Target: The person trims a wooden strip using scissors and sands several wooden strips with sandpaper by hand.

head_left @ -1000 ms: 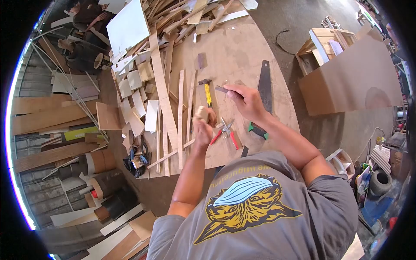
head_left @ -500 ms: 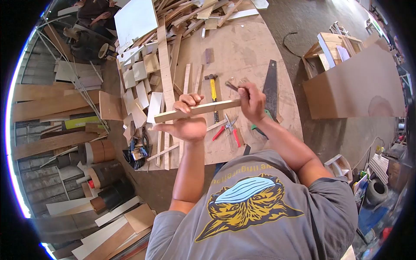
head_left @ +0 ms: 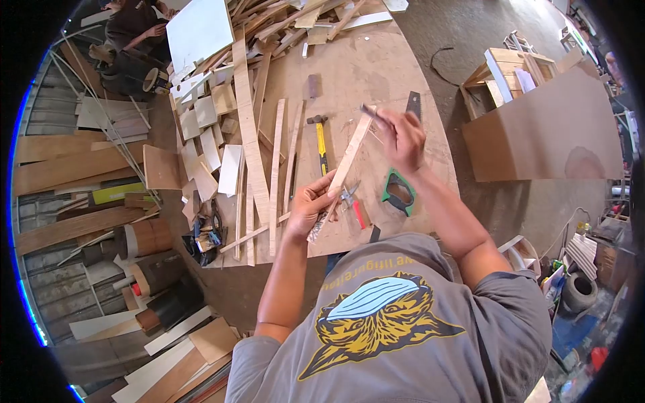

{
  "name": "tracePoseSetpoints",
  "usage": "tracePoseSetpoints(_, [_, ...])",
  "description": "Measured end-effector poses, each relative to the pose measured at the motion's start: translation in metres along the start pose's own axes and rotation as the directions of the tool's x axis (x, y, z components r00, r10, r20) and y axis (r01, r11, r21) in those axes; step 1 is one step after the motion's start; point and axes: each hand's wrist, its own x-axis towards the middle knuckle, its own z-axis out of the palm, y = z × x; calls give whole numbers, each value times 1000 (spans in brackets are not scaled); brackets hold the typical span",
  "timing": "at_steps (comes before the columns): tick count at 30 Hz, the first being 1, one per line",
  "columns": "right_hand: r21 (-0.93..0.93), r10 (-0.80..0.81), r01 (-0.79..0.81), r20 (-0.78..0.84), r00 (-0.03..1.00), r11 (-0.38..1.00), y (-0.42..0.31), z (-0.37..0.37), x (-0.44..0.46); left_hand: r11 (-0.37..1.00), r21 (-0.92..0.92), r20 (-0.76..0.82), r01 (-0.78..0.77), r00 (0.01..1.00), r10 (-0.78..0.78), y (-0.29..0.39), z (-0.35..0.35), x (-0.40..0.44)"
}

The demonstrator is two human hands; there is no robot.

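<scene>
A narrow wooden strip (head_left: 351, 156) slants over the workbench, its lower part gripped between the thumb and fingers of my left hand (head_left: 314, 203). My right hand (head_left: 403, 142), slightly blurred, is closed on a small dark object (head_left: 369, 109) at the strip's upper end; its exact kind is unclear. Beneath my hands lie a hammer with a yellow and black handle (head_left: 322, 149) and red-handled pliers or snips (head_left: 358, 213), partly covered by the strip. My right hand and forearm hide most of a handsaw, leaving its green handle (head_left: 399, 193) and blade tip (head_left: 414, 104) showing.
Loose strips (head_left: 276, 174) and offcuts (head_left: 208, 144) cover the bench's left side, with a scrap pile (head_left: 282, 30) at the back. A purple-grey block (head_left: 313, 86) lies beyond the hammer. Another person (head_left: 138, 30) is at the far left. A large brown panel (head_left: 537, 134) stands at right.
The strip has swung from nearly level to a steep slant. My left hand has turned and lowered to its near end, while my right hand has brought the dark object onto its far end.
</scene>
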Motion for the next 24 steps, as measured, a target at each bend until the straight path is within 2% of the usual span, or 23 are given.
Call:
tracePoseSetpoints(2, [88,-47,40,76,996,995,-10,-4,-17,998,64,-54,-11,998,14,-8,5,6])
tracePoseSetpoints(3, [102,-141,129,120,983,986,-3,4,-36,999,37,-74,-2,997,5,-9,9,8])
tracePoseSetpoints(6, [-206,-48,125,344,938,970,24,4,-58,998,57,-62,-25,998,29,-27,0,16])
tracePoseSetpoints(7, [-199,94,-47,234,968,979,30,7,-51,995,102,-89,-13,996,22,-31,0,16])
tracePoseSetpoints(10, [-34,68,-63,165,984,997,29,5,-34,977,214,-176,20,984,18,-35,4,20])
tracePoseSetpoints(12, [90,-135,113,297,945,990,19,7,-49,967,251,-235,38,972,23,-34,9,24])
tracePoseSetpoints(13, [160,-242,197,349,905,967,16,8,-53,963,269,-217,26,976,34,-34,8,26])
tracePoseSetpoints(16, [-50,22,6,531,847,999,23,5,-52,951,310,-192,8,980,54,-46,-1,31])
tracePoseSetpoints(17, [-214,156,-51,507,848,975,48,19,-63,948,317,-200,13,978,54,-54,-4,34])
tracePoseSetpoints(20, [141,-141,83,470,871,987,46,27,-78,954,300,-204,-16,976,80,-59,-5,41])
tracePoseSetpoints(21, [151,-167,106,482,860,983,35,25,-79,958,285,-205,-26,975,87,-60,-5,41])
tracePoseSetpoints(24, [-124,198,-157,496,845,980,56,29,-70,962,257,-245,-95,956,160,-74,-12,53])
